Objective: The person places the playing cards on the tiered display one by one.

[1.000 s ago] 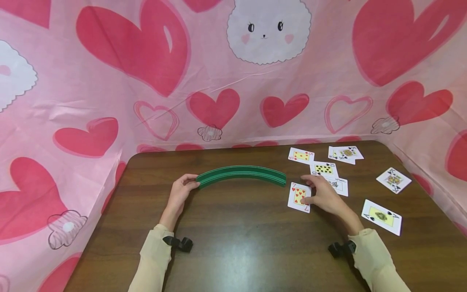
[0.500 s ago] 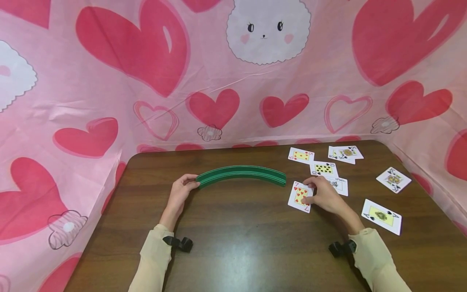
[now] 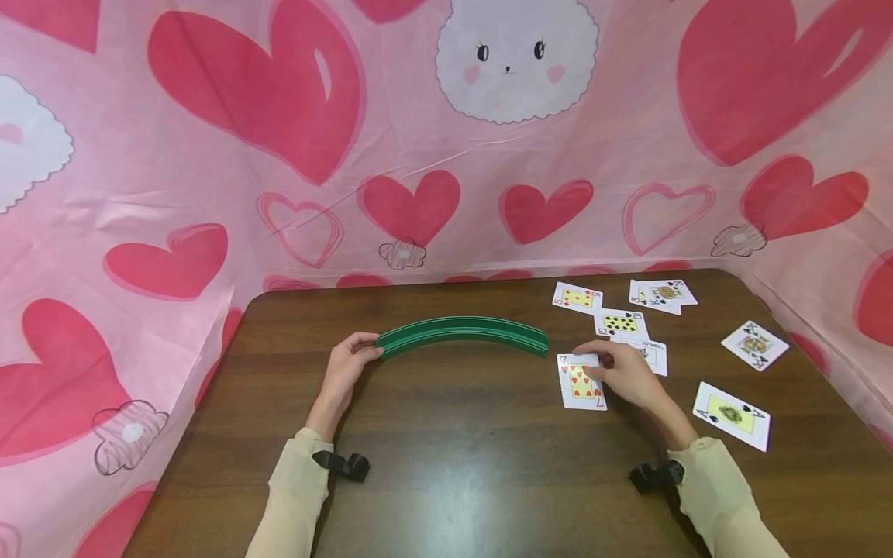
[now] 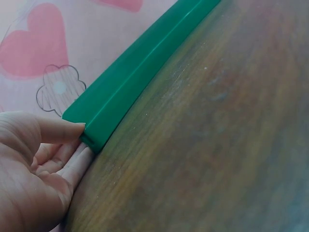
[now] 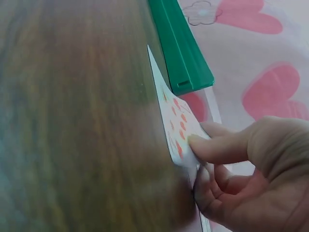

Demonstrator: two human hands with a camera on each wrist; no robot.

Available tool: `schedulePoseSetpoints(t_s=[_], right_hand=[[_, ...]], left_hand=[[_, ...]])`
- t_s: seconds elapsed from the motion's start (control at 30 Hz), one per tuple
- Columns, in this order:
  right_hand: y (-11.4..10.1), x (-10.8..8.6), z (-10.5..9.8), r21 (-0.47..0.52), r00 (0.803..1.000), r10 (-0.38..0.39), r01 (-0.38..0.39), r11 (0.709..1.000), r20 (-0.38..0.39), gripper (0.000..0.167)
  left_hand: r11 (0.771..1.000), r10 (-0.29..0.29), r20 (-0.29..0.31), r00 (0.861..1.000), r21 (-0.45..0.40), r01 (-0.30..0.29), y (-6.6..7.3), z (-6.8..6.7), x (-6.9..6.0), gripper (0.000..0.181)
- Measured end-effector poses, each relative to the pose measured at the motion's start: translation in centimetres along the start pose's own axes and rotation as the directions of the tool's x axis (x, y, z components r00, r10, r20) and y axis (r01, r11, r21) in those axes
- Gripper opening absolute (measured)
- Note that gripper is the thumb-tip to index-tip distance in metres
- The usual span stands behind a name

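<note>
A curved green card holder with grooves stands on the table. My left hand pinches its left end; in the left wrist view the thumb lies on the front of the holder and the fingers are behind it. To the right of the holder, my right hand pinches a seven of hearts between thumb and fingers. In the right wrist view this card is tilted, close to the holder's end. The card's back is hidden.
Behind the right hand lie a five of diamonds, a ten of spades and a partly covered face card. Overlapping cards lie farther back. A king and an ace of spades lie at the right.
The right hand has taken the seven of hearts by its upper right edge and raised and turned it, shifting it slightly right. The left hand and the holder stay in place.
</note>
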State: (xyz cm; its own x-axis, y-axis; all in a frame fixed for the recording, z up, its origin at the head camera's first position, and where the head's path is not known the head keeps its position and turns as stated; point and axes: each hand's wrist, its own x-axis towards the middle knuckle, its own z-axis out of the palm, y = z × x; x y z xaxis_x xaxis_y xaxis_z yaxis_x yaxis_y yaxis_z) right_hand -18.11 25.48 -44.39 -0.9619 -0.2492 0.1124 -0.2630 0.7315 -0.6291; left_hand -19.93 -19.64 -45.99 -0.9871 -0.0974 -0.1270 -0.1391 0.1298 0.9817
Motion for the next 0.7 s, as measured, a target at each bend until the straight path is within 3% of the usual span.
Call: schedulePoseSetpoints(t_s=[0.13, 0.33, 0.7], right_hand=[[0.04, -0.11, -0.29, 0.017, 0.994, 0.076, -0.075, 0.997, -0.074, 0.029], [-0.08, -0.38, -0.47, 0.067, 0.963, 0.214, -0.206, 0.976, -0.163, 0.024], [-0.34, -0.65, -1.03, 0.081, 0.947, 0.232, -0.220, 0.972, -0.220, 0.019]], left_hand=[[1.000, 0.003, -0.004, 1.000, 0.001, -0.003, 0.05, 0.01, 0.00, 0.025], [1.000, -0.002, 0.000, 1.000, -0.001, 0.002, -0.10, -0.03, -0.02, 0.025], [1.000, 0.011, -0.004, 1.000, 0.003, -0.011, -0.14, 0.13, 0.04, 0.025]])
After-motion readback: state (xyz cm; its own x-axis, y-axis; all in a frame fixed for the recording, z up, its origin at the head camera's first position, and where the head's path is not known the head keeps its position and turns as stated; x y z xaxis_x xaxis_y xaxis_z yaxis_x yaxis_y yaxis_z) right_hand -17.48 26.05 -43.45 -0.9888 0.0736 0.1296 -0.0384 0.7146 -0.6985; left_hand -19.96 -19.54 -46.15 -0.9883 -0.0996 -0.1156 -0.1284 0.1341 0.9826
